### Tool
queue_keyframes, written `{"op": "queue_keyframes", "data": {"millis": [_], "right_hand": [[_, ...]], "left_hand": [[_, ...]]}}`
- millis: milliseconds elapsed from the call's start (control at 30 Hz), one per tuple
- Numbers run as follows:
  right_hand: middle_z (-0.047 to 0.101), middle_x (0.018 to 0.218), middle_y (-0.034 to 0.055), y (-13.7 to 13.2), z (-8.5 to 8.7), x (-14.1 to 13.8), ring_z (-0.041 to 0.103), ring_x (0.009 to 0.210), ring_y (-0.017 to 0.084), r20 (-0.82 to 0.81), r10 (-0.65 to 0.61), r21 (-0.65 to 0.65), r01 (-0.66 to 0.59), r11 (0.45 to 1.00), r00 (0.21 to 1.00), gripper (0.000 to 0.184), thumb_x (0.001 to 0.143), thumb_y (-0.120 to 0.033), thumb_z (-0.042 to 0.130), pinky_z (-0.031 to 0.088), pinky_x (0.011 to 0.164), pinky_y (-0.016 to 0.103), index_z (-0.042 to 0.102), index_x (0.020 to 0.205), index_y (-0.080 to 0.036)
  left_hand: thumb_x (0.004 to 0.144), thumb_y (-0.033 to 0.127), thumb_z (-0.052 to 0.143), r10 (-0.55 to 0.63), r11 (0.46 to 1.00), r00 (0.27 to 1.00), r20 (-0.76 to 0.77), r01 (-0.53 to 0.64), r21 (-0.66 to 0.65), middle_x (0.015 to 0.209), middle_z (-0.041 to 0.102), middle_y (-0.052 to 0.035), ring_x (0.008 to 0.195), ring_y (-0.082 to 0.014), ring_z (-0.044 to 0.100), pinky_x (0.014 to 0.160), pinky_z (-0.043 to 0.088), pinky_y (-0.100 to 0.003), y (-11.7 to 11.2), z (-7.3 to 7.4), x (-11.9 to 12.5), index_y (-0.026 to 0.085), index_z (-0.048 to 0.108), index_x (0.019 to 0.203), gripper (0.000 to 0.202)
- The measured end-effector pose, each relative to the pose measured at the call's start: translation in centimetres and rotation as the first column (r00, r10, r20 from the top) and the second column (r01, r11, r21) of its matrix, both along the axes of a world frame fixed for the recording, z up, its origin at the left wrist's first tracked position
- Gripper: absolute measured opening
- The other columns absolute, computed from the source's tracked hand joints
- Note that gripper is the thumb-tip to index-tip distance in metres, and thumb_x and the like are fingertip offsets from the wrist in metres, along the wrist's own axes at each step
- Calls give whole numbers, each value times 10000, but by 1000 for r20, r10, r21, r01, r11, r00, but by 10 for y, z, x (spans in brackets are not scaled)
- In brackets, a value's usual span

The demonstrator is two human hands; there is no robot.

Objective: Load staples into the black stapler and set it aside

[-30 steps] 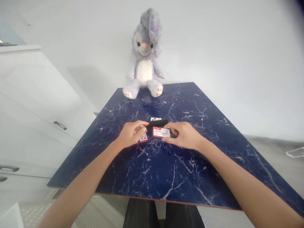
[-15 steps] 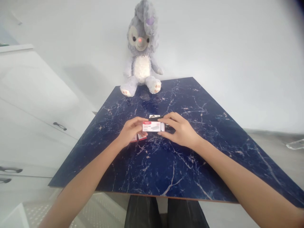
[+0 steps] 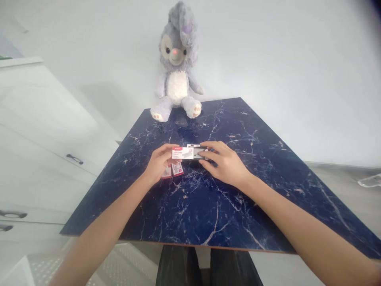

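Note:
Both my hands hold a small white and red staple box (image 3: 182, 152) above the dark blue marbled table (image 3: 208, 206). My left hand (image 3: 159, 162) pinches the box's left end. My right hand (image 3: 224, 163) grips its right end, where a grey inner tray (image 3: 200, 152) sticks out of the sleeve. Two more small red and white boxes (image 3: 172, 171) lie on the table under my left hand. A black object is mostly hidden behind the held box.
A grey plush rabbit (image 3: 177, 63) sits at the table's far edge against the white wall. White cabinets with dark handles (image 3: 74, 159) stand to the left. My dark trousers (image 3: 208, 266) show below the near table edge.
The box lay on the table under my right hand; both hands lifted it, and its inner tray has slid out to the right.

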State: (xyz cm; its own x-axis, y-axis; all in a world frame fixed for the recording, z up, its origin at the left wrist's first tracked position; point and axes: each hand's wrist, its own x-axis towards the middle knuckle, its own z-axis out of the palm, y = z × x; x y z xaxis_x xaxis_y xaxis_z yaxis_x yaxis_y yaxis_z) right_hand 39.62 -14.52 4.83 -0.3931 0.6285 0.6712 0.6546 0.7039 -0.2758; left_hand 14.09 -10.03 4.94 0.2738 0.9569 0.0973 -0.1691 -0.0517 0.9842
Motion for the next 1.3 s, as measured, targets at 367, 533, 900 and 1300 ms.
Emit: {"op": "queue_keyframes", "data": {"millis": [367, 533, 900, 1300], "right_hand": [[708, 1198, 62, 0, 5, -6, 672, 1075, 227, -458, 3, -304, -160, 939, 889, 123, 893, -354, 699, 559, 907, 405, 704, 893, -231], [758, 1009, 82, 10, 3, 10, 713, 860, 216, -591, -242, -338, 36, 940, 770, 293, 955, -460, 581, 590, 748, 385, 710, 1043, -212], [776, 959, 11, 29, 4, 54, 703, 825, 193, 34, -165, -401, 165, 901, 986, 250, 979, -328, 534, 542, 787, 348, 768, 1039, -263], [768, 949, 13, 33, -9, 51, 668, 901, 207, 69, -104, -348, 122, 930, 992, 178, 936, -317, 623, 534, 832, 376, 783, 1000, -272]], "left_hand": [[796, 279, 771, -66, 984, 998, 4, 66, -164, 969, 768, -70, 691, -149, 718, 636, 582, -246, 2, 1, -1, 184, 731, 1017, 244], [791, 227, 763, -6, 973, 998, 61, 20, -231, 961, 774, -78, 672, -138, 723, 635, 588, -223, 6, -2, -2, 187, 709, 1070, 287], [770, 227, 754, 89, 984, 996, 31, -83, -158, 917, 771, -69, 639, -138, 715, 632, 569, -232, 12, -4, -5, 167, 703, 1037, 278], [768, 214, 755, 101, 983, 994, 32, -95, -157, 984, 773, -79, 671, -143, 721, 639, 569, -234, 12, -2, -6, 176, 710, 1043, 281]]}}
